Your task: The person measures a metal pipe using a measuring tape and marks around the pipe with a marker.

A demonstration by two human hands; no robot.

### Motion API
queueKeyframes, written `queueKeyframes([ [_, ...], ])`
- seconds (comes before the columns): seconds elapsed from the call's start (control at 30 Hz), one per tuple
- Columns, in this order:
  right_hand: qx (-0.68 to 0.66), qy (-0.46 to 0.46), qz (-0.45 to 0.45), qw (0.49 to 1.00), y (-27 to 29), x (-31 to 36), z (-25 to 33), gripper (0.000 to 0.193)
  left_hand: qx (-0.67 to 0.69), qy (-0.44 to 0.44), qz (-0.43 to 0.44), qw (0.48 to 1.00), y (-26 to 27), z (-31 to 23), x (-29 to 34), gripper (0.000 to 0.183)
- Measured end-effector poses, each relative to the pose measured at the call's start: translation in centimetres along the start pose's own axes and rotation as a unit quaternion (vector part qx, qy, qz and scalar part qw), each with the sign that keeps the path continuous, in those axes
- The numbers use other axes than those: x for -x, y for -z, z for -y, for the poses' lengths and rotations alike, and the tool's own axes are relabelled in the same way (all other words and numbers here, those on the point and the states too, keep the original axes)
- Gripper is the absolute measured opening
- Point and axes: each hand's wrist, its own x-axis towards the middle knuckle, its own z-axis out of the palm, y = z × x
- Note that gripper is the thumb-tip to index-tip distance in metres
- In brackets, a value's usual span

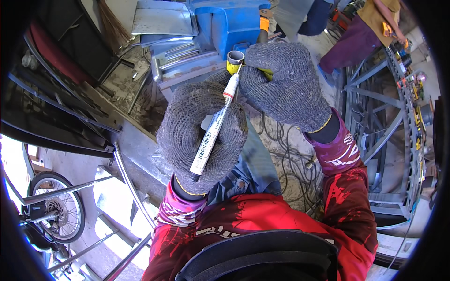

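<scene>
While in left hand [187, 125], white marker [209, 139].

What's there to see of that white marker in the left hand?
The white marker is slim and looks plastic, with a barcode and dark print along its barrel, a black lower end and a red ring near its narrow tip. It slants up and rightward in the picture, tip uppermost, held by the gloved left hand. The tip is beside a round tube end; contact is unclear.

Marker [213, 133] in left hand [199, 131] — tube [233, 64] at its tip, right hand [288, 84] beside; wheel [56, 207] far left, cables [300, 180] right.
</scene>
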Motion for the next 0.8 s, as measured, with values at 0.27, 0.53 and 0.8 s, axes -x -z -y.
queueKeyframes([
  [0.27, 0.002, -0.007, -0.018, 1.000, -0.2, 0.1, 0.2, 0.017, 0.058, 0.043, -0.060, 0.996, -0.6, 0.6, 0.1, 0.023],
  [0.53, 0.017, -0.023, 0.010, 1.000, 0.1, -0.1, 0.4, 0.018, 0.044, 0.050, -0.095, 0.993, -0.3, 0.8, 0.1, 0.022],
  [0.8, 0.008, -0.005, 0.010, 1.000, -0.2, -0.3, 0.4, 0.018, 0.098, 0.071, -0.121, 0.985, 0.1, 1.3, 0.5, 0.022],
])
